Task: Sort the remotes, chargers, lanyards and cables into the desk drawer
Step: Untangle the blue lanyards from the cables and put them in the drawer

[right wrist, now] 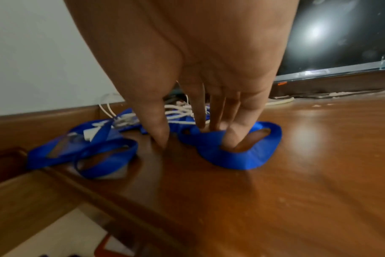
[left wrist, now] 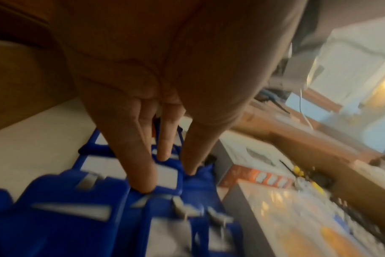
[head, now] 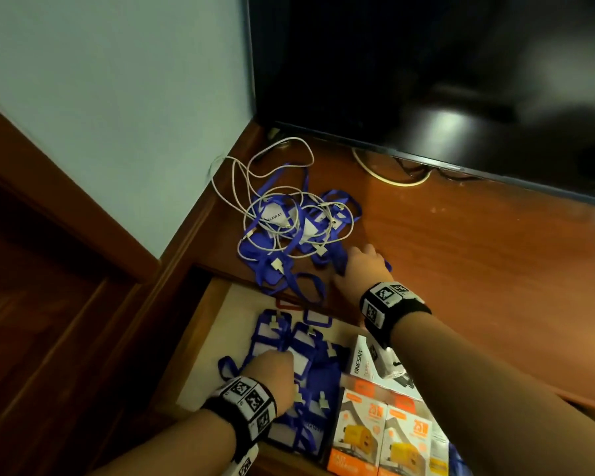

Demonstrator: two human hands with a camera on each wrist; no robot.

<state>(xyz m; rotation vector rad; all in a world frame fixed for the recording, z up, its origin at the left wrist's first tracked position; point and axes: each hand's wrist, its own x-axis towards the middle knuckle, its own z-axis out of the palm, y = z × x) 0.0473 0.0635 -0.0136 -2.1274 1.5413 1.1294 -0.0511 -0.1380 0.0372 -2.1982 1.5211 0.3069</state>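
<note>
A tangle of blue lanyards [head: 298, 231] and white cables [head: 234, 187] lies on the wooden desk [head: 478, 269] near the wall corner. My right hand [head: 358, 266] reaches down at the tangle's near edge. Its straight fingers [right wrist: 201, 120] press on a blue strap loop [right wrist: 242, 160], and the thumb touches the desk beside it. The open drawer [head: 200, 341] below holds several blue badge holders [head: 310, 345] with straps. My left hand [head: 275, 364] rests on them, with straight fingertips [left wrist: 143, 182] pressing down on the holders [left wrist: 66, 217].
Orange and white charger boxes [head: 382, 434] and a white box [head: 361, 359] fill the drawer's right side. A red-edged badge holder [head: 289, 304] lies at the drawer's back. A dark TV [head: 426, 63] stands at the rear of the desk, a cable [head: 392, 180] under it.
</note>
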